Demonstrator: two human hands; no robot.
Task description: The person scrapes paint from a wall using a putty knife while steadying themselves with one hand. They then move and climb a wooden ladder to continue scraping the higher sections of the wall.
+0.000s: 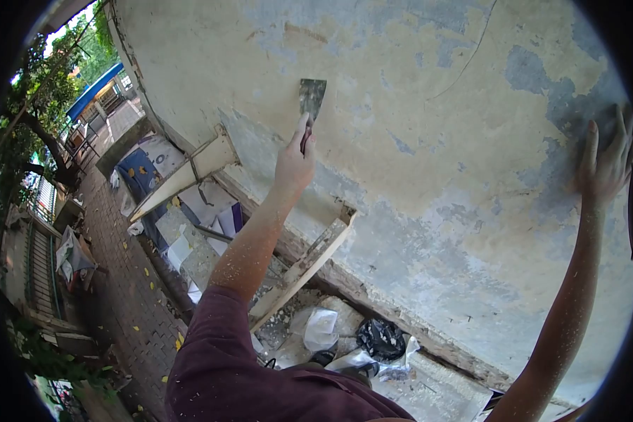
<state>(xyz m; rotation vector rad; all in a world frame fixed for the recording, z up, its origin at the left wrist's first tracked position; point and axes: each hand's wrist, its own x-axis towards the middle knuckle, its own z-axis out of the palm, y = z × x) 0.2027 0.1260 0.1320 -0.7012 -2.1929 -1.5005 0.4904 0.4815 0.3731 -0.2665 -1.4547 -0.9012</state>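
My left hand (295, 163) is closed around the dark handle of a putty knife (311, 98). Its broad, stained metal blade points up and lies against or close to the wall (415, 91). Cream paint covers much of that wall, with grey-blue patches where it has flaked. Over at the far right, my right hand (605, 165) is open, fingers spread, at a large grey patch; it appears to rest on the wall. Pale flakes dot both forearms.
Concrete brackets (306, 271) jut from the wall's base. Below lie a black plastic bag (380, 339), a white bag (321, 329) and debris. Boards and papers (179, 251) are piled at left beside a brick path (123, 281) with fallen leaves. A fence (42, 271) and trees stand beyond.
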